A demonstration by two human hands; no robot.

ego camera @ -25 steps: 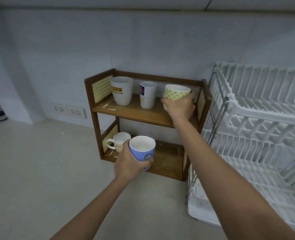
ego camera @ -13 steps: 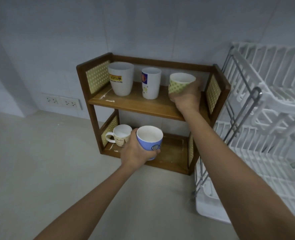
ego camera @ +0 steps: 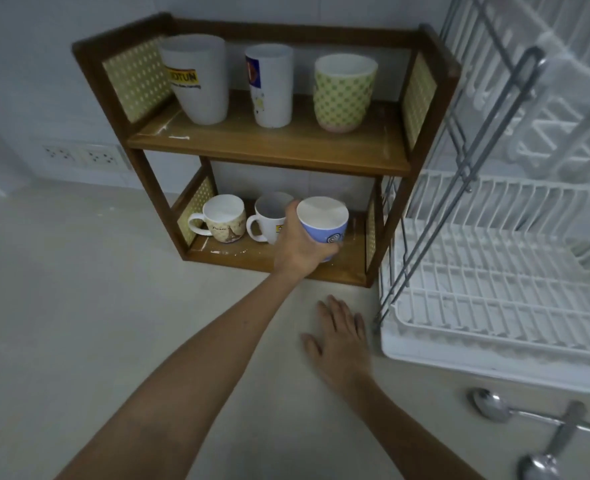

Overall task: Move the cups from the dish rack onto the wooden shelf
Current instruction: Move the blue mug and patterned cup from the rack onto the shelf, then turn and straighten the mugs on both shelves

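My left hand (ego camera: 300,247) grips a blue cup (ego camera: 323,223) with a spiral mark, holding it at the lower board of the wooden shelf (ego camera: 269,150), right of a white mug (ego camera: 269,218) and a cream picture mug (ego camera: 222,220). On the upper board stand a big white cup (ego camera: 196,77), a tall white cup (ego camera: 271,84) and a green dotted cup (ego camera: 343,93). My right hand (ego camera: 338,341) lies flat and open on the counter in front of the shelf. The white dish rack (ego camera: 494,289) at the right holds no cups that I can see.
Two metal spoons (ego camera: 515,414) and a knife lie on the counter at the lower right, in front of the rack's tray. Wall sockets (ego camera: 85,155) sit left of the shelf. The pale counter stretches to the left.
My right hand let go of the green dotted cup on the upper board and dropped to the counter. My left hand carried the blue cup right and into the lower board.
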